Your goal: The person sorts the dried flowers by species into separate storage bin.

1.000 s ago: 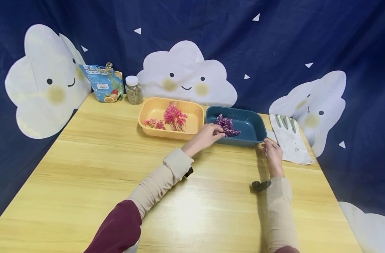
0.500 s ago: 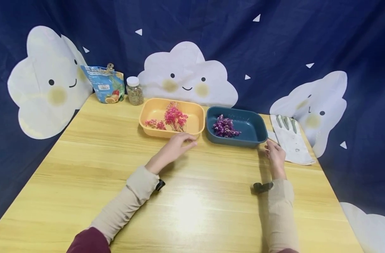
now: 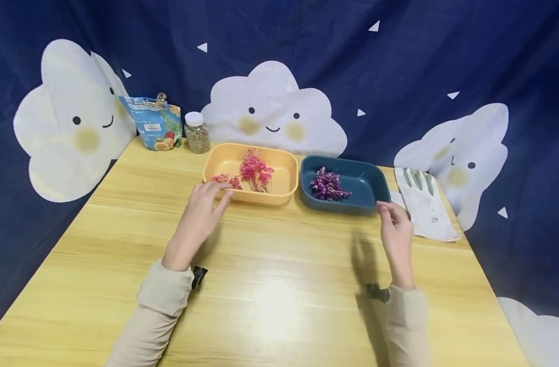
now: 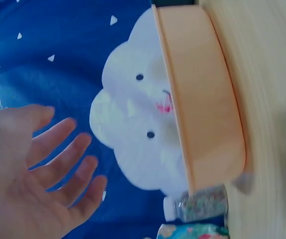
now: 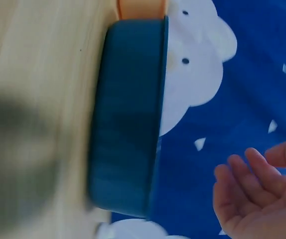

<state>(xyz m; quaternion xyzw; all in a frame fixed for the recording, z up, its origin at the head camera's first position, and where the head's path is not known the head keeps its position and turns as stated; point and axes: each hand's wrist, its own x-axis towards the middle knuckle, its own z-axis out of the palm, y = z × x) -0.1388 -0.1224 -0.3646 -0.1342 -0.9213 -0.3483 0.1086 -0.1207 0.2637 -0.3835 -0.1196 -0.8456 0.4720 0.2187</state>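
My left hand hovers in front of the left end of the yellow-orange box. In the left wrist view its fingers are spread and loosely bent, with nothing between them, apart from the box. Pink dried flowers lie inside that box. The dark teal box stands to its right and bears a bunch of purple dried flowers. Near the teal box's front right corner is my right hand. The right wrist view shows its fingers relaxed, holding nothing and apart from the box.
A blue fruit-printed pouch with a clip and a white-lidded jar stand at the back left. White gloves lie at the right of the wooden table. A dark blue curtain hangs behind.
My left hand has moved from the purple flowers in the teal box leftward to the yellow-orange box. My right hand has drawn back slightly from the teal box's corner. The purple flowers lie in the teal box.
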